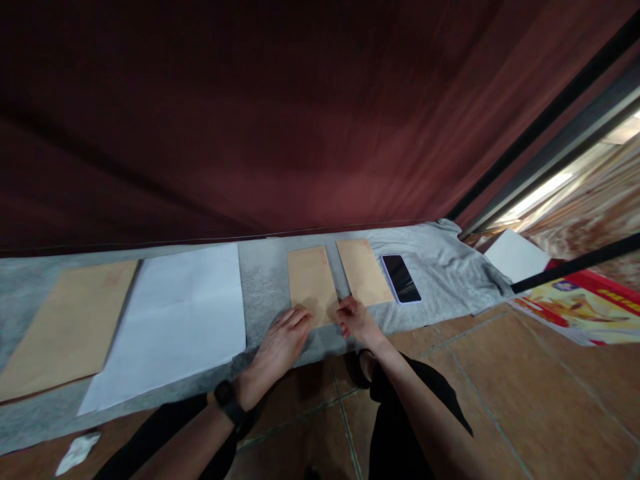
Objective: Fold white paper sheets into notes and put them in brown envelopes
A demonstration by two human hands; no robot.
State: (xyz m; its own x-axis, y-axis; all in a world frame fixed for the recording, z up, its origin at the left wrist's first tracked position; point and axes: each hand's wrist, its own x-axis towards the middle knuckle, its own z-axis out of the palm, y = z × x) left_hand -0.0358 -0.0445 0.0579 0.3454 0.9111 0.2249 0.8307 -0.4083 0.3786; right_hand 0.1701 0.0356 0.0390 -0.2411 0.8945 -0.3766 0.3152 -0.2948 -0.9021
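Observation:
A small brown paper envelope lies flat in front of me on a grey cloth. My left hand is at its near left corner, fingers bent and pressed together on the paper edge. At the near right corner my right hand is closed in a pinch, with the fingertips partly hidden. Just right of that, a second small brown envelope lies apart from the first, close to my right knuckles. A dark-screened phone with a pale purple edge rests beside the second envelope.
White paper and a larger brown envelope lie on the grey cloth at left. A dark red curtain hangs behind. A printed box and crumpled tissue are on the tiled floor.

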